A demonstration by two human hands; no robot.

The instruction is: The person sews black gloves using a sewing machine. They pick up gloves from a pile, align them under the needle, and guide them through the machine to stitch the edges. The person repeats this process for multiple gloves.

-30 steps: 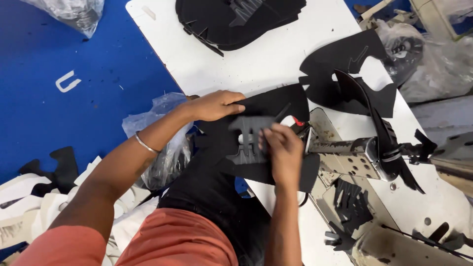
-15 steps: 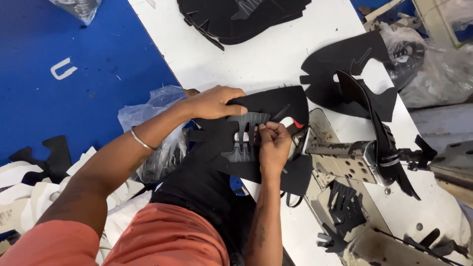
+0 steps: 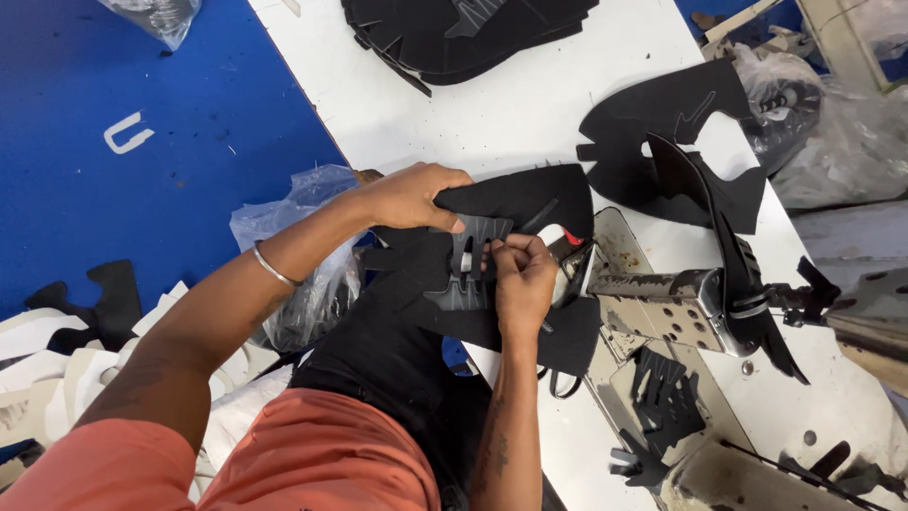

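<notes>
Both of your hands are on the same black fabric piece [image 3: 511,203], which lies at the near left edge of the white table [image 3: 492,104], partly hanging over your lap. Your left hand [image 3: 411,194] lies flat across the upper left corner of that piece, fingers stretched out and pressing down, with a thin metal bangle [image 3: 274,270] on the wrist. Your right hand [image 3: 522,274] is curled tight, thumb and fingertips pinched on a small grey slotted piece [image 3: 468,260] that sits on top of the black fabric, just beside your left fingertips. Touching the right side of your right hand is a small tool with a red-and-white tip [image 3: 570,238]; you cannot tell whether the hand grips it. Just right of that stands the metal arm of a sewing machine [image 3: 662,284], with a black strap [image 3: 728,246] draped over it. Farther along the table lie another black cut-out [image 3: 681,114] toward the right edge and a stack of black pieces [image 3: 463,28] at the far edge. A clear plastic bag [image 3: 303,203] hangs off the table's left edge, over the blue floor [image 3: 113,76].
</notes>
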